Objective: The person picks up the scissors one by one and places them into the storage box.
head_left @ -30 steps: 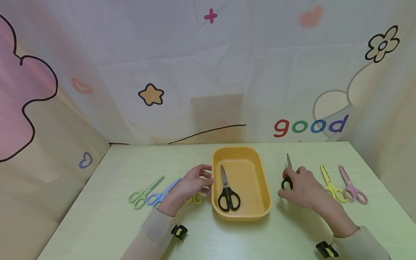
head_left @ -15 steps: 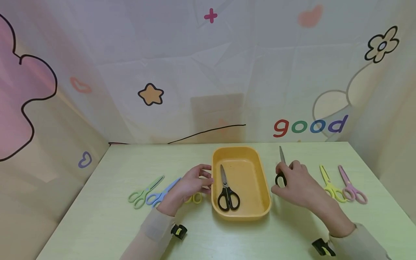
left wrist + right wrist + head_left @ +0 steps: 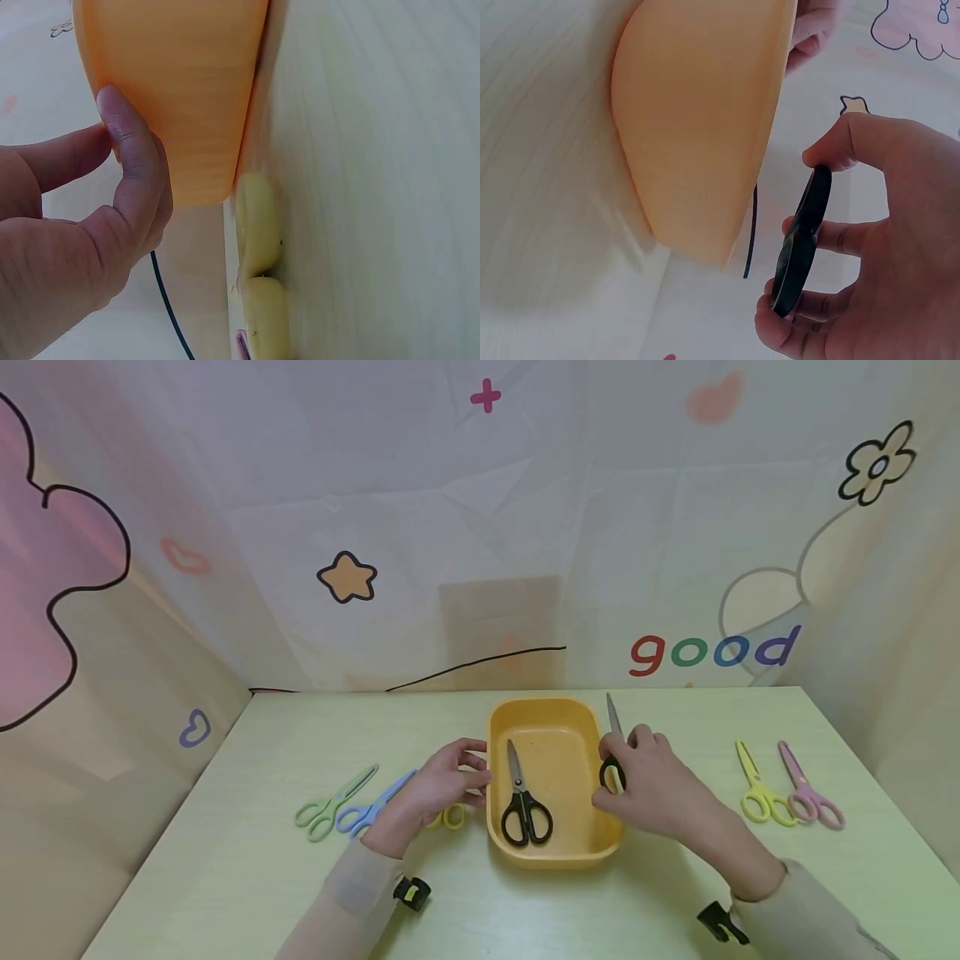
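My right hand (image 3: pixel 656 781) holds a pair of black-handled scissors (image 3: pixel 611 772) by the handles, blade pointing away, over the right edge of a yellow tray (image 3: pixel 555 862). In the right wrist view, the thumb and fingers pinch the black handles (image 3: pixel 801 244) beside the tray's outer wall (image 3: pixel 697 120), apart from it. A second pair of black-handled scissors (image 3: pixel 527 806) lies inside the tray on its left side. My left hand (image 3: pixel 442 781) is at the tray's left rim. In the left wrist view, its thumb and finger pinch that rim (image 3: pixel 88 67).
Green scissors (image 3: pixel 330 810) and blue scissors (image 3: pixel 375 806) lie left of the tray. Yellow scissors (image 3: pixel 453 817) are partly hidden by the left hand. Yellow-green scissors (image 3: pixel 757 789) and pink scissors (image 3: pixel 806 793) lie to the right. A printed curtain (image 3: pixel 420 510) stands behind the table.
My right hand has moved left with the black-handled scissors, from right of the tray to over its right edge. The left hand and the tray have stayed in place.
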`<state>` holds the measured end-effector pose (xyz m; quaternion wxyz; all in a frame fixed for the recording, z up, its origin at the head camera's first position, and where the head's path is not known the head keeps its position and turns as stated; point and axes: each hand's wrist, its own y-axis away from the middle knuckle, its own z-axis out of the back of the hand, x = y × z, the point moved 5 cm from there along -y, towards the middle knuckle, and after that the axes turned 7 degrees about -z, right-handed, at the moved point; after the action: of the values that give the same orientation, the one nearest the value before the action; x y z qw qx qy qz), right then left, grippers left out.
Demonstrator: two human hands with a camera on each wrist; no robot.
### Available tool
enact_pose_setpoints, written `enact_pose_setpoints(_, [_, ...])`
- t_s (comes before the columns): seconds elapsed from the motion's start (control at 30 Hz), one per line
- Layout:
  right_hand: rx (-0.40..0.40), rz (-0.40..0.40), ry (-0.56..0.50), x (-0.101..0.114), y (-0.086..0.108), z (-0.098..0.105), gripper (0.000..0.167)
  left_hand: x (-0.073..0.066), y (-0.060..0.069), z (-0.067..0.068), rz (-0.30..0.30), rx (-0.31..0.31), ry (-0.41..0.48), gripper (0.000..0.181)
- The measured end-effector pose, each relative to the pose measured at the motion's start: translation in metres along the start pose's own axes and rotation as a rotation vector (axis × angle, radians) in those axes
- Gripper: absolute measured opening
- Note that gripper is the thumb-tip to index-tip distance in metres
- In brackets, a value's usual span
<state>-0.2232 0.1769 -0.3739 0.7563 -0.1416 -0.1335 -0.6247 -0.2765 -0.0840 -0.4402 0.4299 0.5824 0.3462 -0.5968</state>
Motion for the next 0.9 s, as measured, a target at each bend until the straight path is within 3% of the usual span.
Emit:
enact_pose_setpoints(0.4, [0.019, 0.064, -0.005, 0.032, -0.003, -0.015, 0.031, -0.001, 0.000, -0.001, -0.006, 0.006, 0.012, 0.050])
enact_pose_setpoints(0.63, [0.031, 0.100, -0.001, 0.040, -0.004, -0.027, 0.030, -0.001, 0.000, -0.001, -0.004, 0.003, 0.014, 0.050])
enact_pose_setpoints(0.9, [0.097, 0.097, 0.045, 0.044, -0.009, -0.047, 0.031, -0.001, 0.001, -0.001, 0.001, 0.006, 0.012, 0.049])
